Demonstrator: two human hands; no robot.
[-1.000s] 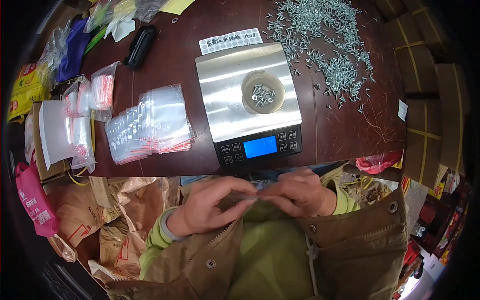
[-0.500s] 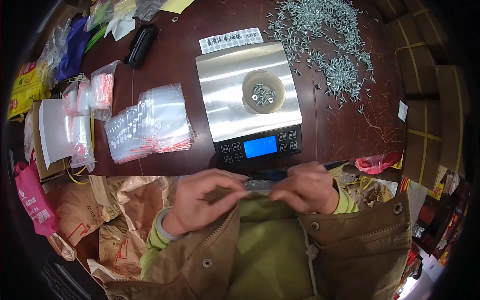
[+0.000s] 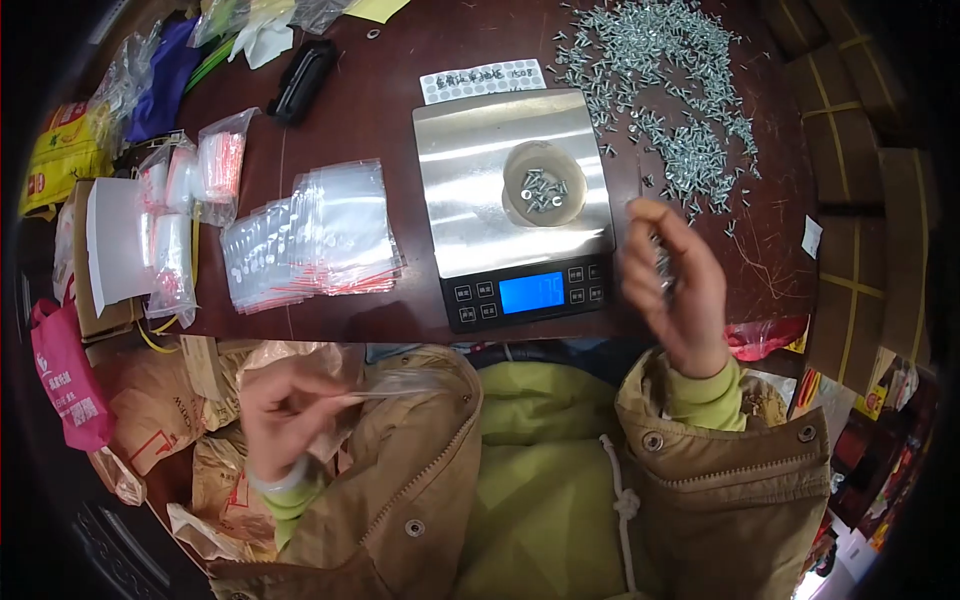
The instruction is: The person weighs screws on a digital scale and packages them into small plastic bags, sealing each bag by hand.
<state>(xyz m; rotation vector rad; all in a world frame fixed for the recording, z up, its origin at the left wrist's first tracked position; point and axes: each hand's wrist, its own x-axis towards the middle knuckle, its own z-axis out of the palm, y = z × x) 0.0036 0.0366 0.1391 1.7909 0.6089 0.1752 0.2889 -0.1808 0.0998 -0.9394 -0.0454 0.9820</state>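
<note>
My left hand [image 3: 285, 410] pinches a small clear plastic bag [image 3: 405, 383] by one end, over my lap in front of the jacket. Raised beside the scale's right front corner, my right hand [image 3: 682, 285] has its fingers curled and is smeared by motion. Silvery screws [image 3: 662, 266] show between those fingers. The digital scale [image 3: 465, 240] has a lit blue display, and on its steel plate stands a round cup [image 3: 574, 205] with several screws in it. A fan of clear zip bags [image 3: 340, 230] with red edges lies left of the scale.
A large heap of loose screws [image 3: 660, 60] spreads over the table's back right. Brown cartons [image 3: 850, 235] line the right side. A white box [image 3: 120, 240] with packed bags [image 3: 170, 260] stands at left. A black object [image 3: 303, 82] lies further back.
My hands have parted: the left moved left and down with the clear bag, the right rose to the right side of the scale. The view has shifted slightly.
</note>
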